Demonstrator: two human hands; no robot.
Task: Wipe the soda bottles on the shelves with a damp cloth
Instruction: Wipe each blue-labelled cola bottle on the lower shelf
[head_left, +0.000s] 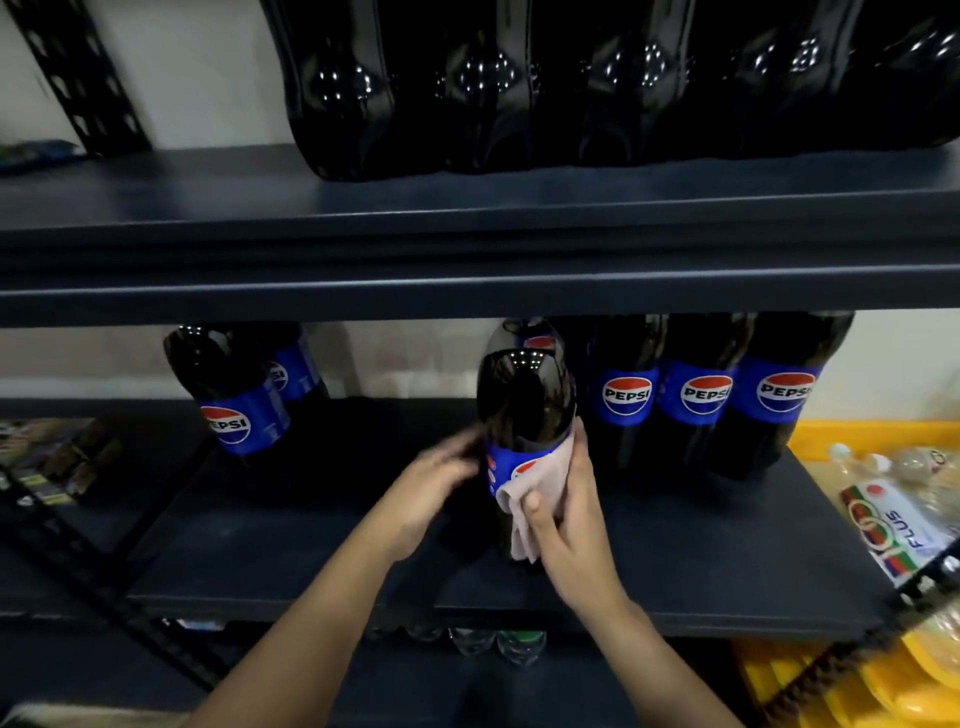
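Head view: the right hand (569, 525) presses a pink cloth (535, 493) around the Pepsi bottle (524, 410) standing on the middle shelf (727, 561). The left hand (441, 483), blurred, fingers loosely spread, steadies its side; a hard wipe could tip it.

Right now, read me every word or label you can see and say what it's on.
"PEPSI": blue labels of three bottles standing right of the hands.
"EPSI", partly cut: left bottle.
"FLUS": wrapped pack, far right.
Label on the bottle being wiped: covered by the cloth, unreadable.
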